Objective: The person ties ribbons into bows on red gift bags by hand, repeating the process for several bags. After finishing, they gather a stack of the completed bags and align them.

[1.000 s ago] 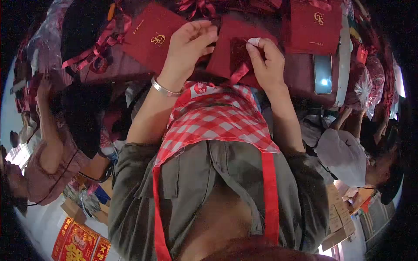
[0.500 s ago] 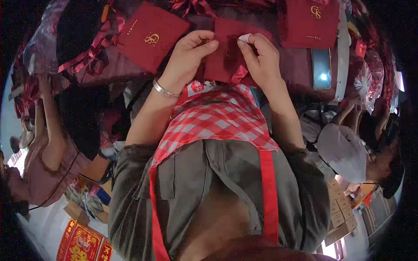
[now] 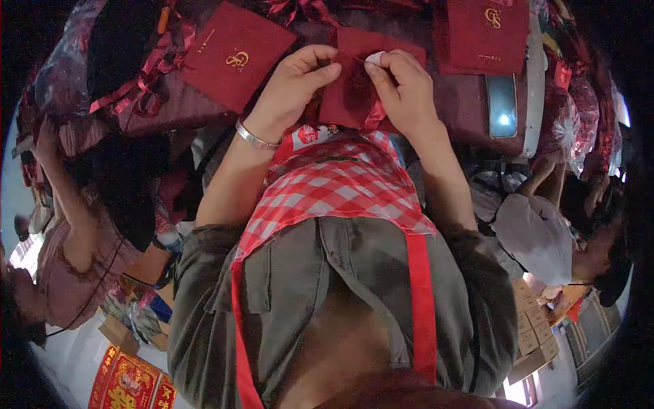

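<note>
A dark red pouch or folder [image 3: 347,102] lies on the maroon work surface, partly beneath my hands. My left hand [image 3: 296,85], with a silver bracelet at the wrist, is above its left edge. Its fingers are curled toward the thumb, and anything they grip is hidden. Over the right part, my right hand [image 3: 405,92] is closed in a pinch, with a white wrap [image 3: 374,58] at a fingertip. Something thin and dark shows at that pinch, too small to name. A shiny red ribbon [image 3: 375,114] lies below the right hand.
Dark red pieces with gold lettering lie at left [image 3: 238,58] and right [image 3: 487,37]. A phone [image 3: 501,105] rests at the right. Loose red ribbons [image 3: 139,88] are at the left. Other people sit on both sides, including one in a pale top [image 3: 535,235]. Cartons [image 3: 535,324] stand behind.
My right hand has shifted slightly left and its pinch has turned a little. My left hand has barely moved. At the far left, another person's arm has moved outward.
</note>
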{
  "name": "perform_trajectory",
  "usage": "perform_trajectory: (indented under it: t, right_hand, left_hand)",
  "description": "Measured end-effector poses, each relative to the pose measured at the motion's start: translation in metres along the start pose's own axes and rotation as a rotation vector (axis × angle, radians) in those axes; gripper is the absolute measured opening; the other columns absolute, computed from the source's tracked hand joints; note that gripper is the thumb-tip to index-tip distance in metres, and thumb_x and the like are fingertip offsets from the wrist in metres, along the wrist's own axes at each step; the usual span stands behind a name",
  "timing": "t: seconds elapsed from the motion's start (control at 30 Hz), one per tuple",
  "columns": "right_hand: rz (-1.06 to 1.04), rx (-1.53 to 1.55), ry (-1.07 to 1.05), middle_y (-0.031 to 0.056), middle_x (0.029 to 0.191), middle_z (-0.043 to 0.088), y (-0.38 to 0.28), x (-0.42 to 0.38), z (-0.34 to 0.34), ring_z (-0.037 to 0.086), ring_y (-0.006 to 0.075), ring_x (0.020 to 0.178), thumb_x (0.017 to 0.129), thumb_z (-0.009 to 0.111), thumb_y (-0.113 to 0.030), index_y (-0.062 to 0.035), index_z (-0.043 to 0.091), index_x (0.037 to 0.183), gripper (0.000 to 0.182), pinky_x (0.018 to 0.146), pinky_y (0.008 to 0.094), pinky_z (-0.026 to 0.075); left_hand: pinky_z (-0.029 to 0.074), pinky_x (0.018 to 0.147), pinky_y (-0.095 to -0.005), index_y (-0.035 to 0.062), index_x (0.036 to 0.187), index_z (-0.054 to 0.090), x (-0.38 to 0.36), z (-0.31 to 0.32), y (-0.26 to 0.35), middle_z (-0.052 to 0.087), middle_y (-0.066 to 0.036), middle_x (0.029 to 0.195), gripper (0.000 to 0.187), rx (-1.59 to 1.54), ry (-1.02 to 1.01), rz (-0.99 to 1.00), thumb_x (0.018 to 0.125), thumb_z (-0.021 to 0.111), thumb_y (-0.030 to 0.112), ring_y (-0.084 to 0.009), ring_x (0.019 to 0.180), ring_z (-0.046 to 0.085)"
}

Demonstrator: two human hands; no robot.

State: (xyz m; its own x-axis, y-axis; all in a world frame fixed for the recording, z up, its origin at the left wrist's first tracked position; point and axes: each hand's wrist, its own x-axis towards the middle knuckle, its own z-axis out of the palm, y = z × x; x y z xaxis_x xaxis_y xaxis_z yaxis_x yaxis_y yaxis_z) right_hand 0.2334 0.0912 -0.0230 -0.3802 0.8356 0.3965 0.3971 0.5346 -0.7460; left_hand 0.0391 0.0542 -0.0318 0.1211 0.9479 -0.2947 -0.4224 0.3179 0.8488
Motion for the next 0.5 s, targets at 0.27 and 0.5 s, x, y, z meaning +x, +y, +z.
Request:
perform_trajectory:
  t: [0.27,0.5]
  right_hand:
    - [-0.053,-0.164,-0.022,0.0132,0.082,0.061,-0.009,0.011,0.0,0.059,0.0315,0.076,0.087,0.059,-0.017,-0.0021,0.06,0.088,0.015,0.067,0.0377,0.047]
    - [-0.003,-0.195,-0.073,0.0125,0.083,0.062,-0.012,0.019,-0.002,0.061,0.0322,0.08,0.088,0.058,-0.019,-0.0031,0.06,0.089,0.016,0.067,0.0387,0.048]
  left_hand:
    - [0.048,0.079,-0.0194,0.0034,0.111,0.06,-0.003,0.011,0.0,0.061,0.001,0.1,0.027,0.057,0.112,-0.007,0.085,0.062,0.0,-0.0062,0.087,0.057]
    - [0.048,0.081,-0.0225,-0.0003,0.115,0.058,-0.006,0.023,0.002,0.063,-0.003,0.104,0.031,0.157,0.118,0.083,0.085,0.061,0.0,-0.0098,0.09,0.059]
